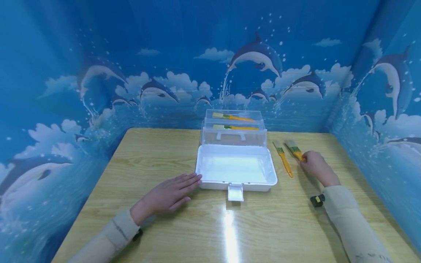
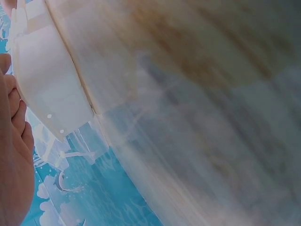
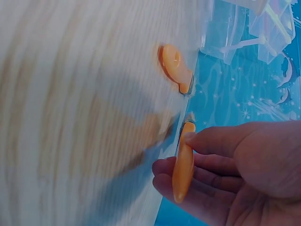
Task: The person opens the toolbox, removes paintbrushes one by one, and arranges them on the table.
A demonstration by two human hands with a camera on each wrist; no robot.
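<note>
A pale fabric sleeve (image 1: 354,223) — right hand (image 1: 316,165) pinching a smooth-handled brush (image 1: 295,150).

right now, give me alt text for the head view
A right hand pinches a paintbrush near another brush lying on a wooden table. The left hand is at an open white box's corner; its clear trays hold two brushes.

Four paintbrushes (image 1: 296,150), one box (image 1: 236,168)
</note>
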